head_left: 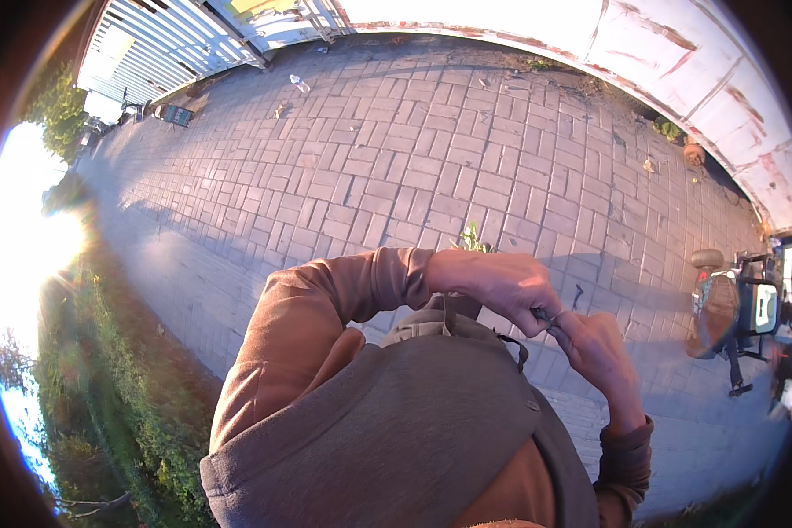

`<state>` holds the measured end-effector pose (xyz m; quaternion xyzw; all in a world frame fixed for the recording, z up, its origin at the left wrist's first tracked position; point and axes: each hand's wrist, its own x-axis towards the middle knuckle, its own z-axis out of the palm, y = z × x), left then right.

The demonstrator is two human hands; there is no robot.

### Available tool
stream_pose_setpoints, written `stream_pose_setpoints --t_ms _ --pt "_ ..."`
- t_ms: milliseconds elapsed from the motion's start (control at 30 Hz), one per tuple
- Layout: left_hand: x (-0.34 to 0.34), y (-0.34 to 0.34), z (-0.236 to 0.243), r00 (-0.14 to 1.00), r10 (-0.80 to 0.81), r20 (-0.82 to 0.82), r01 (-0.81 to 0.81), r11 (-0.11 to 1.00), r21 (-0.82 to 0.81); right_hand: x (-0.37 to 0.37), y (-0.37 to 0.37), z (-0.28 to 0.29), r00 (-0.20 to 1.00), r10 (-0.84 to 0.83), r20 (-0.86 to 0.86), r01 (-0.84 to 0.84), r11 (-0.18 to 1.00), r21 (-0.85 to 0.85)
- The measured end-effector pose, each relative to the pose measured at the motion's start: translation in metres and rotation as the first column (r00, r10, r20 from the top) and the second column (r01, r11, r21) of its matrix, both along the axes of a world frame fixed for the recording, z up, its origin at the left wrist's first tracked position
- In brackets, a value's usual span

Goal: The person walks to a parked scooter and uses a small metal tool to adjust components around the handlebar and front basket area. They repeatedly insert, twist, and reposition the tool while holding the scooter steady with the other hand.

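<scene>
Pinching something tiny with both hands, this person's got a small dark piece (545, 316) caught between their fingertips, out in front of the waist and above the paving (396, 167). The left hand (506, 286) reaches across with thumb and fingers closed narrow on it. The right hand (594, 348) meets it from the other side, fingers curled in on the same bit, so the two hands are pretty much touching. Can't tell what the piece actually is, since fingers cover most of it.

Container-wise, a clear plastic bottle (299, 84) is near the far edge of the paving, too small to say if anything's in it. What looks like a terracotta pot (693, 155) sits by the far right edge, and I can't make out its contents either.

Underfoot it's all greyish-pink brick, with a leafy green plant (471, 238) showing just past the left wrist. A white wall (678, 53) with rusty patches follows the far edge, a slatted white gate (150, 48) is at the far left corner, and greenery (141, 405) lines the left edge under a blazing low sun. Some black-framed wheeled thing (752, 304) is over at the right edge.
</scene>
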<state>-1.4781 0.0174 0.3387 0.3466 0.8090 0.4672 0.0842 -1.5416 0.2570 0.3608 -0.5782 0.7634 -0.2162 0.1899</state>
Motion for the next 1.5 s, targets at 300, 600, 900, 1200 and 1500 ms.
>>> stream_pose_setpoints --t_ms 300,600,900,1200,1500 --pt "-0.227 -0.044 -0.008 0.928 -0.035 0.371 -0.172 0.843 0.510 -0.164 -0.056 0.024 0.788 -0.610 -0.082 0.556 0.762 -0.332" --pt "-0.407 -0.196 -0.145 0.575 0.608 0.547 -0.748 0.661 0.052 -0.346 -0.012 -0.096 0.120 -0.190 0.974 0.992 -0.023 -0.127" --pt "-0.516 -0.056 -0.140 0.811 0.360 0.461 -0.477 0.863 0.166 -0.459 0.005 -0.118 0.172 -0.132 0.976 0.981 0.113 -0.158" --pt "-0.591 0.086 -0.110 0.736 0.089 0.672 -0.419 0.839 0.348 -0.528 0.034 -0.126 0.198 -0.216 0.956 0.980 0.019 -0.199" --pt "-0.730 0.134 -0.150 0.219 -0.516 0.828 -0.270 0.783 0.560 -0.531 0.044 -0.173 0.108 -0.978 0.178 0.973 0.067 -0.221"
